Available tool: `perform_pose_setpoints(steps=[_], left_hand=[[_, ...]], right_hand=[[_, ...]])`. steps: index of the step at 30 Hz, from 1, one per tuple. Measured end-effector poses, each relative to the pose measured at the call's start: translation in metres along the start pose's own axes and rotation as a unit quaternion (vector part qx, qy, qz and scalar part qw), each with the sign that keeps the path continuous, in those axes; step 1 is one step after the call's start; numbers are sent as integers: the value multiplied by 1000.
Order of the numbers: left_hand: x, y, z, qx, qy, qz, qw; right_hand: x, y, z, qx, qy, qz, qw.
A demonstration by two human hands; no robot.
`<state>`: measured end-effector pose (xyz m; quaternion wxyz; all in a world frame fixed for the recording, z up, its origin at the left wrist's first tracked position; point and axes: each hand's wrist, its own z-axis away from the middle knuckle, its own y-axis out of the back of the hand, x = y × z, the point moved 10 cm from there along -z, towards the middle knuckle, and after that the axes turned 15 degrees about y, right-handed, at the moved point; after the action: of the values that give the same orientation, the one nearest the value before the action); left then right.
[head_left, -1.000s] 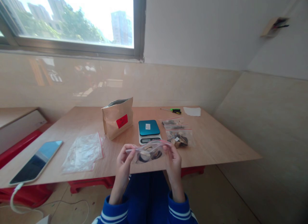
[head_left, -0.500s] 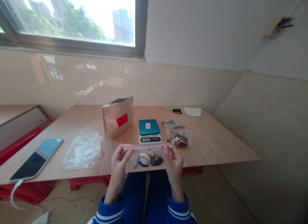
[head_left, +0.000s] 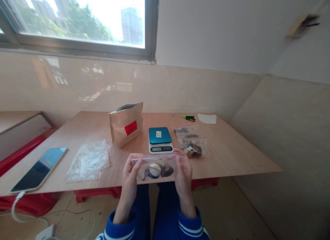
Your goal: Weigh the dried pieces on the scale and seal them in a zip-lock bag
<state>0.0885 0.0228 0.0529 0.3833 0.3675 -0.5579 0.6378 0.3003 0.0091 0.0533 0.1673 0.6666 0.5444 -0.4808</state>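
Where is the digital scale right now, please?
In the head view, the digital scale sits between the kraft paper bag at left and the zip bags at right.

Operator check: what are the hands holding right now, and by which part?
The left hand and right hand hold a clear zip bag of pale and dark pieces by its two upper corners, near the red-edged seal.

zip bag contents (head_left: 155, 170) hazy through plastic, kind unclear; scale readout (head_left: 161, 149) too small to read
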Motion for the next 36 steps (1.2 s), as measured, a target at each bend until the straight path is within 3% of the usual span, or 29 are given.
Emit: perform_pose_setpoints(steps=[5, 11, 16, 24, 31, 36], left_hand=[[-5, -1, -1, -30, 9, 13, 999], [-9, 6, -5, -5, -9, -85, 996], [-2, 7, -4, 15, -18, -111, 994], [4, 4, -2, 43, -13, -109, 993], [-1, -3, -6, 18, -9, -102, 995], [-1, -4, -6, 19, -9, -99, 995]], right_hand=[[13, -19, 4, -74, -31, -10, 997], [16, -13, 5, -53, -46, 23, 997], [5, -13, 1, -64, -11, 67, 996], [-22, -12, -4, -57, 103, 141, 983], [-14, -4, -3, -77, 76, 129, 986], [-18, 0, -3, -82, 98, 154, 980]])
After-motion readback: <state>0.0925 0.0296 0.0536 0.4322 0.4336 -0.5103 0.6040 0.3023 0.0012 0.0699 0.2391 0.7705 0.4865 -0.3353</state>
